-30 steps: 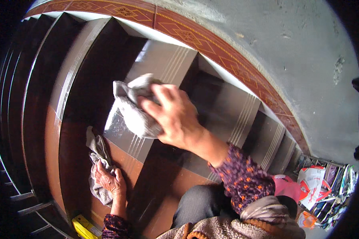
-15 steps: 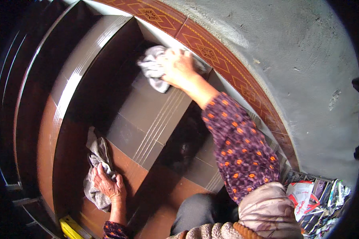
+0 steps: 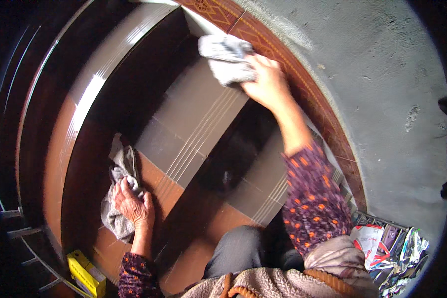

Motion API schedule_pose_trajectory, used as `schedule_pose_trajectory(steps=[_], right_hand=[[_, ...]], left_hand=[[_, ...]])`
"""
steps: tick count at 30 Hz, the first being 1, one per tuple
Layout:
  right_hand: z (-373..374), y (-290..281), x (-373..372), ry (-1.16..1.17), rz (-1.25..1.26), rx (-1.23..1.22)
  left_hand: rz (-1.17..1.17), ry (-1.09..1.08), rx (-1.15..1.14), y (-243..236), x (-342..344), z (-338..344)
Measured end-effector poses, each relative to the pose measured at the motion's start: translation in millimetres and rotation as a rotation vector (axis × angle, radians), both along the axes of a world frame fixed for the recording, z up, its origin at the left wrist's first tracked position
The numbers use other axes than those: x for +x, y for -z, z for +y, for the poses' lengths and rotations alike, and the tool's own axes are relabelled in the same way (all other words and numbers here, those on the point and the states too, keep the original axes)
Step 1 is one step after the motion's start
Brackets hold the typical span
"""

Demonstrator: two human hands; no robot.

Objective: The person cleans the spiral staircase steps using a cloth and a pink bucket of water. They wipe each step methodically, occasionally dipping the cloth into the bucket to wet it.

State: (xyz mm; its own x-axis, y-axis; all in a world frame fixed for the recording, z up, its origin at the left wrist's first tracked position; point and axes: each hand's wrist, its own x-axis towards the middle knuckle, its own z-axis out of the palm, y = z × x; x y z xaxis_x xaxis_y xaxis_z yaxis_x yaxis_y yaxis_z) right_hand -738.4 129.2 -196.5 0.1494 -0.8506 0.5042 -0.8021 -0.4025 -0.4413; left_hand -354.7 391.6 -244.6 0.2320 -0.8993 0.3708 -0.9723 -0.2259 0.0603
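My right hand [image 3: 265, 79] grips a pale grey cloth [image 3: 226, 59] at the far end of a tiled stair step [image 3: 184, 124], close to the wall skirting. The cloth is bunched and slightly blurred, and some fingers are behind it. At the left, my left hand [image 3: 133, 203] presses on a second, darker grey cloth [image 3: 119, 213], which lies crumpled on the brown part of the same step. Its fingers are bent over the fabric, and a loose end of that cloth stretches away toward the dark riser.
Red patterned skirting tiles [image 3: 303, 94] run along a rough grey wall [image 3: 372, 74] on the right. A yellow box [image 3: 87, 273] stands at the lower left near metal railing parts [image 3: 27, 232]. Shoes and packaging [image 3: 392, 253] are piled at lower right. More steps rise at the left.
My right hand has moved right and slightly farther along the step with its cloth, toward the skirting. My left hand stays on its cloth. The view has shifted a little, showing more of the yellow box.
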Motion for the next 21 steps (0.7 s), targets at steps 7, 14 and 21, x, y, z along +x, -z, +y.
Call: schedule_pose_trajectory(steps=[7,14,21], right_hand=[[51,18,180,-0.154,0.39,0.076],[181,47,172,-0.595,0.034,-0.096],[15,17,134,-0.007,0.247,0.16]], left_hand=[[0.002,-0.017,0.002,2,2,0],[0.045,-0.002,-0.046,4,5,-2],[0.024,0.008,-0.051,3,5,-1]])
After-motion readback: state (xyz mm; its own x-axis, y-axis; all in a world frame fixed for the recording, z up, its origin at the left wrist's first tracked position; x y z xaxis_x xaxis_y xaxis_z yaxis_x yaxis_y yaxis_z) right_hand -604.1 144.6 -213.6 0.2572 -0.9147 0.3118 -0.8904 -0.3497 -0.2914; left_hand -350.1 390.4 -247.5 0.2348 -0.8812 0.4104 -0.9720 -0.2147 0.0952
